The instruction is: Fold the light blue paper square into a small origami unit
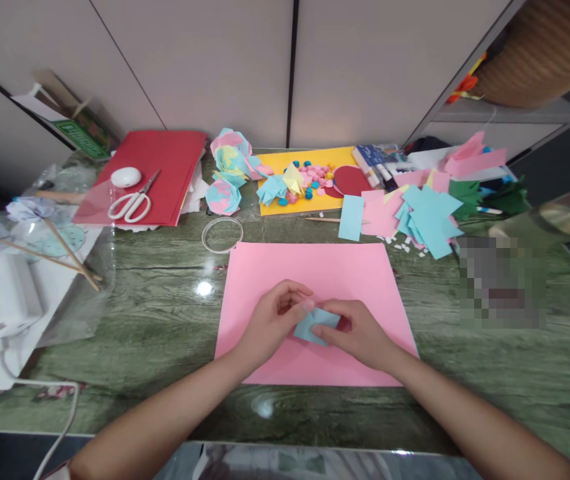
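Note:
A small light-blue piece of paper (313, 328) is held between my two hands, above a large pink sheet (269, 267). My left hand (279, 312) pinches its upper left corner between thumb and fingers. From the other side, my right hand (357, 328) grips the right part, its thumb lying across the front and its fingers behind. The paper looks folded, but my fingers hide parts of its edges. Beyond the pink sheet lies a loose blue paper strip (351, 218), near a stack of blue papers (429, 217) and some pink papers (379, 212).
White-handled scissors (132, 203) and a white case (125, 177) rest on a red folder (165, 160). Folded paper balls (223, 193) stand beside a yellow sheet (275, 203) carrying small coloured pieces. A white ring (222, 235) lies nearer. At left are paper flowers on sticks (72, 250) and a white cable (72, 407).

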The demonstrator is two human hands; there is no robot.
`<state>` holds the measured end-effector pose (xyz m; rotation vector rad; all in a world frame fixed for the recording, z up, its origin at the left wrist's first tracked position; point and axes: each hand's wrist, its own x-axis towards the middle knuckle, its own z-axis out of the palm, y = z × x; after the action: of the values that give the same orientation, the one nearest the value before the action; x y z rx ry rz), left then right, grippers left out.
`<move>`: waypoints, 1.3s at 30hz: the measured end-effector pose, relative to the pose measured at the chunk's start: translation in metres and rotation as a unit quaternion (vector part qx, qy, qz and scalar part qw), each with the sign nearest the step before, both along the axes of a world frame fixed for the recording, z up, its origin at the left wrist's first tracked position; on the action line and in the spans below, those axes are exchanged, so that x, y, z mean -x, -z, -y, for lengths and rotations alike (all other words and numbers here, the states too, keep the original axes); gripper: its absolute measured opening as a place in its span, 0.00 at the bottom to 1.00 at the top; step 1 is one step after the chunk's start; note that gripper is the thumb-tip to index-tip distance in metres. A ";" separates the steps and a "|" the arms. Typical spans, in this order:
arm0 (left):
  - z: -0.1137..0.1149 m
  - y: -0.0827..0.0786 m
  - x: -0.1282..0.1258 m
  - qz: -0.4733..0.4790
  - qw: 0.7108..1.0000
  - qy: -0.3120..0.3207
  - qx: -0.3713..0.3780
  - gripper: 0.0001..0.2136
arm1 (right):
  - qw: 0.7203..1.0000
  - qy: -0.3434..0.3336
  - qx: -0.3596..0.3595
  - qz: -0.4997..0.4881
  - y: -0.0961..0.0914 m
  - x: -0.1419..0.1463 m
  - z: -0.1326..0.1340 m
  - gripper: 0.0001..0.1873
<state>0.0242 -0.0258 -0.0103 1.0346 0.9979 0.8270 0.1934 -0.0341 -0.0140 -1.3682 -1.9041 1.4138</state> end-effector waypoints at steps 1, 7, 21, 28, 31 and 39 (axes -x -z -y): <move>0.000 0.000 0.000 -0.006 1.000 0.009 0.005 0.09 | 1.000 0.004 0.009 -0.012 0.000 0.000 0.000 0.10; 0.000 0.001 0.001 -0.008 0.999 0.008 0.033 0.11 | 1.000 0.009 0.008 -0.022 -0.003 0.000 -0.001 0.12; 0.002 0.003 -0.001 0.008 1.000 0.012 -0.005 0.12 | 1.000 0.012 -0.010 -0.011 -0.001 0.001 0.000 0.13; 0.003 0.003 -0.001 0.005 0.999 -0.045 -0.003 0.12 | 0.999 0.032 -0.011 0.004 -0.002 0.001 0.001 0.10; 0.002 0.004 -0.001 0.019 0.998 -0.064 0.004 0.13 | 0.999 0.031 0.005 -0.004 -0.002 0.001 0.000 0.09; 0.001 0.003 -0.001 0.041 0.996 -0.081 0.002 0.12 | 0.999 0.038 0.025 -0.016 -0.001 0.000 -0.001 0.10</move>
<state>0.0250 -0.0265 -0.0135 0.9175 1.0227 0.9921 0.1936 -0.0334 -0.0135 -1.4168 -1.7879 1.4464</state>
